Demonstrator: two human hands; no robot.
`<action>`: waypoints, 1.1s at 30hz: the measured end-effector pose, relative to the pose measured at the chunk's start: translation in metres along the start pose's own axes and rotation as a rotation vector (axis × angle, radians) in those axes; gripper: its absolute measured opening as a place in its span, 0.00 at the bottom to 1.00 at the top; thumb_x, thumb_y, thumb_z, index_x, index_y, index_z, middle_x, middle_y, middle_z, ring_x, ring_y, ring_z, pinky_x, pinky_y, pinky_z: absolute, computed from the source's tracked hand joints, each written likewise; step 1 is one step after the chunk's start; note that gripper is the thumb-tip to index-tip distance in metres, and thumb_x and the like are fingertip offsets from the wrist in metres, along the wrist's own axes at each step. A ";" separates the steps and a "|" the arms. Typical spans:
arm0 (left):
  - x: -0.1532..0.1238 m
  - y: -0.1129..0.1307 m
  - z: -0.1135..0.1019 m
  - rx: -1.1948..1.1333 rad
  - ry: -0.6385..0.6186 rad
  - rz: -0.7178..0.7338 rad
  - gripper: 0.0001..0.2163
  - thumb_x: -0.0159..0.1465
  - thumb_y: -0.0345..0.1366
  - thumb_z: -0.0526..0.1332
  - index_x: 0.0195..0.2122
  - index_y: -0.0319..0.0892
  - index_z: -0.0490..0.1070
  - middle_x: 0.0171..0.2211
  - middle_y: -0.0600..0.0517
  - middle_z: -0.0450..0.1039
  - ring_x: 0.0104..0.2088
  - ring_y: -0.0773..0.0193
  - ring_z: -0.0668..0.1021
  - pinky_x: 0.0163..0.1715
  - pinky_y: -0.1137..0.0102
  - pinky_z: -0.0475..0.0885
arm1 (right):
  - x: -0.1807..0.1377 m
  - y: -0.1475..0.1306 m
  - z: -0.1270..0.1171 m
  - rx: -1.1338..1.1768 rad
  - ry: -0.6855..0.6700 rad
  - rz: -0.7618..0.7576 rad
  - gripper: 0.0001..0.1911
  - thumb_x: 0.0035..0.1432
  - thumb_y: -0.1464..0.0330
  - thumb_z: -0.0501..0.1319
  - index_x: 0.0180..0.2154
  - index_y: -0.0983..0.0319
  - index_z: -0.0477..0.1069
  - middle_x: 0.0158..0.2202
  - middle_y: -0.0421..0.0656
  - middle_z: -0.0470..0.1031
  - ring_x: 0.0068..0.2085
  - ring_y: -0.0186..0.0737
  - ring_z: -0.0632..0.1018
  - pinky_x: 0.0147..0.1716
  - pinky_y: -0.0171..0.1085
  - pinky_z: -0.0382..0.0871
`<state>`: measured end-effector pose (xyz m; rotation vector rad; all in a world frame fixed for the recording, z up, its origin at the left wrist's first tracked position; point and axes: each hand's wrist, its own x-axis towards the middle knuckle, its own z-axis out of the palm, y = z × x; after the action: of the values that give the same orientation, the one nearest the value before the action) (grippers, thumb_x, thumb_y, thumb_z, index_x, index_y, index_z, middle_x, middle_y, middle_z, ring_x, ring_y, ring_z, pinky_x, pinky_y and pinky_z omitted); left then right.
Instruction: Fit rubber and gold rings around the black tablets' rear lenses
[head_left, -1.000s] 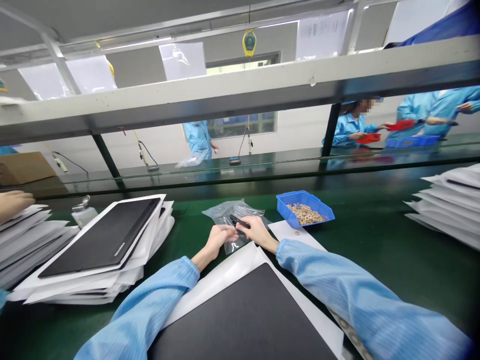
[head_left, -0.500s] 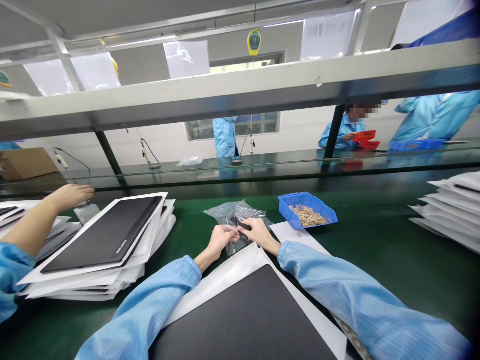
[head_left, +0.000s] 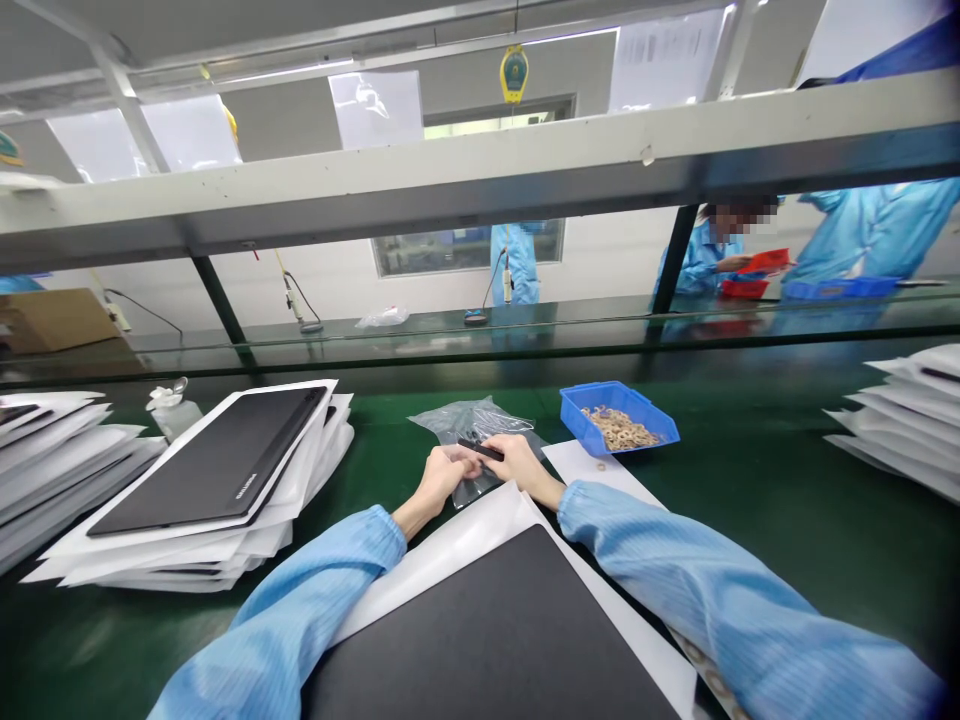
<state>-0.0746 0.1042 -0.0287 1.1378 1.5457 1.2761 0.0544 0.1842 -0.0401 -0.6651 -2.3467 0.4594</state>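
A small black strip-shaped part (head_left: 480, 450) is pinched between my two hands, above a clear plastic bag (head_left: 450, 418) that holds some small dark pieces. My left hand (head_left: 441, 474) has its fingers closed at the near side of the strip. Thumb and fingers of my right hand (head_left: 519, 466) grip its right end. Below my forearms lies a large flat black panel (head_left: 495, 630) on a white sheet (head_left: 427, 580). Just right of the hands stands a blue bin (head_left: 574, 408) holding many small tan ring-shaped pieces (head_left: 619, 428).
Black panels (head_left: 210, 460) interleaved with white sheets are stacked at left, beside a white bottle (head_left: 174, 412). Another sheet stack (head_left: 907, 420) stands at right. A white shelf beam (head_left: 420, 180) crosses above the green table (head_left: 750, 500). People in blue work beyond.
The black strip now shows more clearly between my fingers. Another person's arm has withdrawn from the left, uncovering the bottle. A person in the background has shifted right.
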 end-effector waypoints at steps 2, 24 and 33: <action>0.000 0.000 0.000 0.001 0.000 -0.002 0.08 0.65 0.36 0.58 0.36 0.35 0.70 0.32 0.52 0.72 0.29 0.69 0.75 0.30 0.71 0.73 | 0.001 -0.002 -0.002 0.028 -0.003 0.032 0.13 0.59 0.63 0.59 0.27 0.66 0.69 0.26 0.38 0.71 0.30 0.32 0.73 0.33 0.36 0.69; 0.007 -0.007 -0.031 0.431 0.611 0.216 0.14 0.61 0.35 0.61 0.47 0.38 0.64 0.47 0.47 0.63 0.45 0.57 0.69 0.43 0.60 0.68 | 0.001 -0.001 -0.018 0.619 -0.026 0.367 0.11 0.61 0.66 0.57 0.29 0.67 0.67 0.20 0.33 0.63 0.17 0.23 0.62 0.16 0.26 0.58; 0.002 -0.002 -0.024 0.609 0.629 0.250 0.12 0.63 0.37 0.59 0.46 0.38 0.65 0.46 0.47 0.65 0.45 0.58 0.70 0.44 0.59 0.68 | 0.005 -0.052 -0.118 0.543 -0.205 0.391 0.11 0.52 0.69 0.63 0.21 0.66 0.68 0.13 0.32 0.54 0.15 0.23 0.52 0.13 0.29 0.40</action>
<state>-0.0984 0.1002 -0.0267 1.4107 2.4364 1.4600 0.1117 0.1626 0.0732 -0.8330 -2.1187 1.3352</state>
